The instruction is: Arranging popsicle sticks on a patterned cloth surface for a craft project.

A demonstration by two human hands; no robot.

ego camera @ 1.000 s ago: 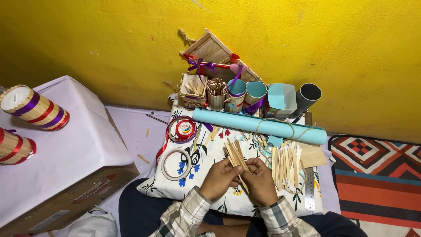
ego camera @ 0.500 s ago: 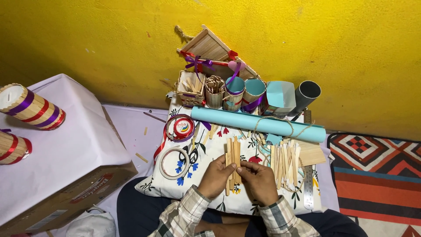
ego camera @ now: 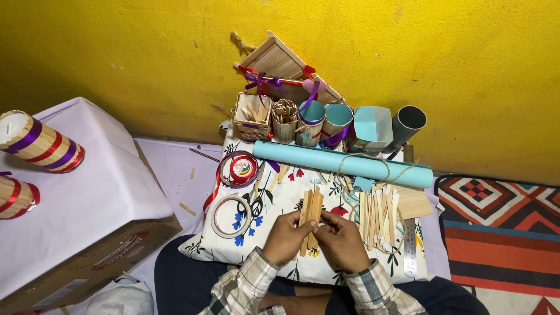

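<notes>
Both hands, left hand (ego camera: 284,236) and right hand (ego camera: 341,239), grip wooden sticks (ego camera: 310,219) beside tape rolls (ego camera: 232,216).

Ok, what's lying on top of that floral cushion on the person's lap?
On the floral cushion: a rolled blue paper tube, two tape rolls, loose wooden sticks and a metal ruler. Both hands cover the middle, holding a stick bundle.

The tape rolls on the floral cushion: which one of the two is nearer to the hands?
The pale, clear tape roll, lying just left of the left hand. The other roll, wound with red ribbon, lies farther up, toward the blue paper tube.
</notes>
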